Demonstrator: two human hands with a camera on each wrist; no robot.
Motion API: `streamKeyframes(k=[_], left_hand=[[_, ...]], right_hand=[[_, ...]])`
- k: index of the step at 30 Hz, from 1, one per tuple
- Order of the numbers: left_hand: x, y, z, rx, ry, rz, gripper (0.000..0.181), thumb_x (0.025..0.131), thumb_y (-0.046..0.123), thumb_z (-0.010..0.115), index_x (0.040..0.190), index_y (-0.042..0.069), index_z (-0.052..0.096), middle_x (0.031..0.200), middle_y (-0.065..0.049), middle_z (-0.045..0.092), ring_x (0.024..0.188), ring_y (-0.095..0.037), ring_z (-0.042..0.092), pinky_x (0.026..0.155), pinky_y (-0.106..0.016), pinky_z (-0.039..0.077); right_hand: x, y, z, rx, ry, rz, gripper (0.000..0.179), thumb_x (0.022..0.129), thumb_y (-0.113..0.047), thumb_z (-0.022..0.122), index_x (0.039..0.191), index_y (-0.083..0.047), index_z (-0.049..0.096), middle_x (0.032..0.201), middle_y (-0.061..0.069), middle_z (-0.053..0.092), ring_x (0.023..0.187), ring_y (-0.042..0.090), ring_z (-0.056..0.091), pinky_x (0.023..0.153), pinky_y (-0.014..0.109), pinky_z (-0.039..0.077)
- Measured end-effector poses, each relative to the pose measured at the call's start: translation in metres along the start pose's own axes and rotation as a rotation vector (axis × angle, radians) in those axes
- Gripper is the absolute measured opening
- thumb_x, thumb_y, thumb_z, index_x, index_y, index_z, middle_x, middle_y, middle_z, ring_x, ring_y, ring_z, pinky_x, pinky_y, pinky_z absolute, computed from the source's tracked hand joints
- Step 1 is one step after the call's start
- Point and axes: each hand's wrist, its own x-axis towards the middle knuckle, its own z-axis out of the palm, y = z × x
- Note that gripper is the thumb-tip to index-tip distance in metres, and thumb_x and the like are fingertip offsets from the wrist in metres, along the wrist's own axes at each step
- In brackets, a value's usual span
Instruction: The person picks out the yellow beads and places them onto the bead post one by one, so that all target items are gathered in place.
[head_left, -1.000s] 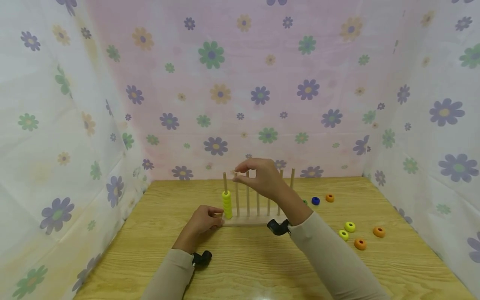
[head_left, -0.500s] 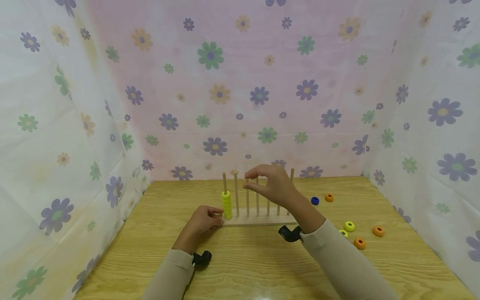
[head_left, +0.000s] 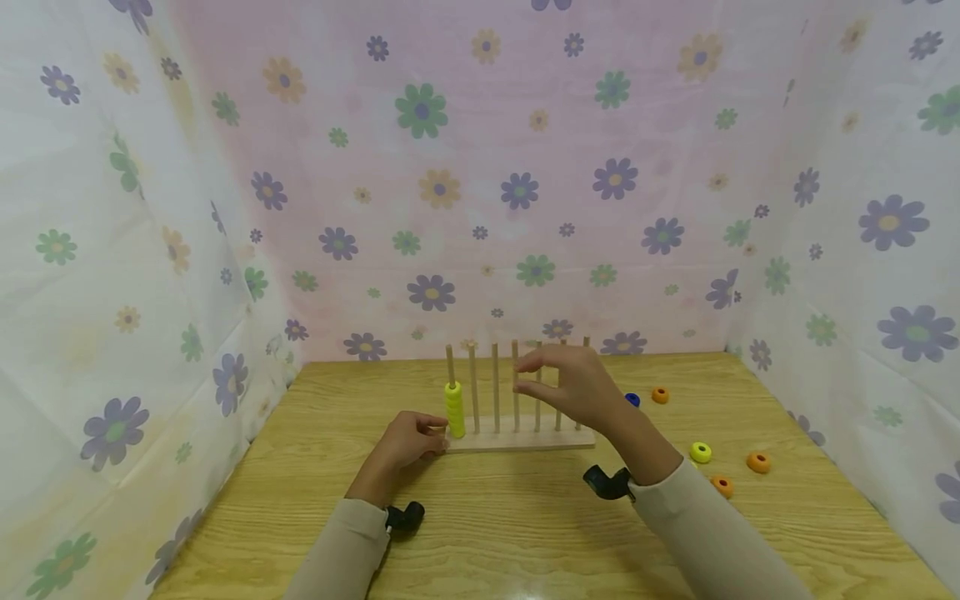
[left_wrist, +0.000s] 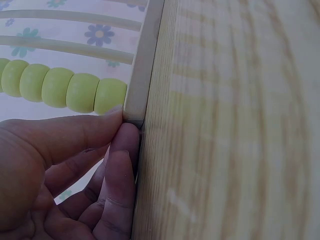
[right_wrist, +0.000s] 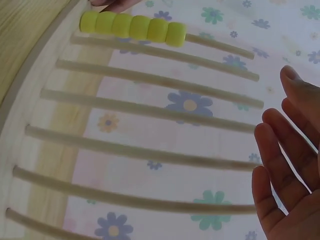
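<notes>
A wooden peg rack (head_left: pixel 525 436) with several upright pegs stands on the table. Its leftmost peg carries a stack of yellow beads (head_left: pixel 454 410); bare wood shows above them. My left hand (head_left: pixel 408 437) grips the left end of the base, its thumb beside the lowest bead in the left wrist view (left_wrist: pixel 70 150). Up near the tops of the right-hand pegs is my right hand (head_left: pixel 570 383), nothing between its parted thumb and fingers. In the right wrist view, the right fingers (right_wrist: pixel 290 165) are gently bent, with the bead stack (right_wrist: pixel 132 27) at the far side.
Loose beads lie right of the rack: a blue one (head_left: pixel 632 400), orange ones (head_left: pixel 660 395) and a yellow one (head_left: pixel 701 452). My right forearm partly covers some. Flowered cloth (head_left: pixel 480 167) encloses the wooden table (head_left: pixel 480 525) at the back and sides.
My right hand has moved right and slightly down, from beside the second peg across the rack, its fingers still apart. The left hand stays at the base's end.
</notes>
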Motion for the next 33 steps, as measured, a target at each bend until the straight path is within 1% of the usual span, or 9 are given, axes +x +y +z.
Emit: streamKeyframes(k=[6, 11, 14, 17, 22, 24, 29, 31, 33], left_hand=[[0.000, 0.000, 0.000, -0.003, 0.006, -0.005, 0.040, 0.092, 0.008, 0.078, 0.131, 0.003, 0.071, 0.099, -0.008, 0.077, 0.078, -0.017, 0.073, 0.070, -0.033, 0.061], [0.000, 0.000, -0.001, -0.005, 0.013, 0.001, 0.040, 0.092, 0.008, 0.078, 0.131, 0.003, 0.071, 0.100, -0.009, 0.076, 0.078, -0.017, 0.072, 0.072, -0.034, 0.063], [0.001, 0.000, -0.001, 0.000, 0.007, 0.002, 0.040, 0.092, 0.008, 0.078, 0.131, 0.003, 0.071, 0.099, -0.008, 0.077, 0.078, -0.016, 0.072, 0.072, -0.034, 0.062], [0.002, -0.001, -0.001, -0.009, 0.001, 0.003, 0.041, 0.092, 0.007, 0.078, 0.132, 0.002, 0.071, 0.099, -0.008, 0.077, 0.078, -0.016, 0.072, 0.072, -0.034, 0.062], [0.002, -0.002, -0.001, -0.004, 0.004, 0.005, 0.040, 0.092, 0.009, 0.078, 0.132, 0.004, 0.071, 0.100, -0.008, 0.076, 0.079, -0.017, 0.073, 0.073, -0.034, 0.063], [0.003, -0.002, -0.001, 0.006, 0.001, 0.001, 0.041, 0.093, 0.010, 0.078, 0.132, 0.005, 0.071, 0.101, -0.008, 0.075, 0.080, -0.016, 0.072, 0.073, -0.034, 0.063], [0.004, -0.002, -0.001, 0.005, 0.001, -0.005, 0.040, 0.093, 0.010, 0.078, 0.133, 0.005, 0.071, 0.100, -0.007, 0.075, 0.079, -0.015, 0.073, 0.073, -0.033, 0.063], [0.004, -0.003, -0.001, 0.001, 0.003, -0.006, 0.040, 0.093, 0.010, 0.077, 0.132, 0.005, 0.071, 0.099, -0.007, 0.076, 0.079, -0.015, 0.073, 0.073, -0.033, 0.063], [0.004, -0.004, 0.000, -0.001, 0.003, -0.002, 0.040, 0.093, 0.010, 0.077, 0.132, 0.005, 0.071, 0.098, -0.007, 0.076, 0.079, -0.016, 0.073, 0.072, -0.033, 0.063]], right_hand=[[-0.017, 0.008, -0.007, 0.001, -0.014, 0.025, 0.026, 0.084, -0.026, 0.088, 0.108, -0.021, 0.079, 0.109, -0.006, 0.077, 0.094, 0.011, 0.072, 0.080, 0.042, 0.062], [-0.026, 0.014, -0.013, -0.018, -0.028, 0.019, 0.024, 0.084, -0.025, 0.088, 0.106, -0.023, 0.079, 0.109, -0.006, 0.077, 0.093, 0.011, 0.072, 0.079, 0.039, 0.061], [-0.034, 0.016, -0.017, -0.016, -0.035, 0.032, 0.024, 0.084, -0.026, 0.088, 0.106, -0.024, 0.079, 0.108, -0.007, 0.077, 0.094, 0.011, 0.072, 0.081, 0.040, 0.060], [-0.043, 0.020, -0.020, -0.026, -0.039, 0.081, 0.025, 0.085, -0.031, 0.087, 0.108, -0.026, 0.079, 0.109, -0.010, 0.077, 0.095, 0.009, 0.071, 0.082, 0.040, 0.060], [-0.060, 0.029, -0.027, 0.001, -0.033, 0.188, 0.026, 0.086, -0.033, 0.086, 0.111, -0.030, 0.078, 0.111, -0.011, 0.076, 0.096, 0.009, 0.071, 0.085, 0.040, 0.061], [-0.066, 0.031, -0.030, -0.003, -0.025, 0.215, 0.027, 0.086, -0.033, 0.086, 0.111, -0.032, 0.078, 0.110, -0.011, 0.076, 0.096, 0.009, 0.071, 0.081, 0.039, 0.061], [-0.077, 0.035, -0.038, -0.038, -0.018, 0.234, 0.027, 0.086, -0.032, 0.086, 0.111, -0.031, 0.078, 0.112, -0.012, 0.075, 0.095, 0.008, 0.071, 0.076, 0.034, 0.061], [-0.082, 0.038, -0.041, -0.049, -0.027, 0.241, 0.026, 0.086, -0.031, 0.086, 0.111, -0.030, 0.078, 0.113, -0.011, 0.075, 0.095, 0.010, 0.072, 0.078, 0.034, 0.061], [-0.089, 0.043, -0.045, -0.055, -0.045, 0.275, 0.026, 0.087, -0.034, 0.085, 0.111, -0.031, 0.078, 0.114, -0.011, 0.075, 0.094, 0.011, 0.071, 0.076, 0.033, 0.060]])
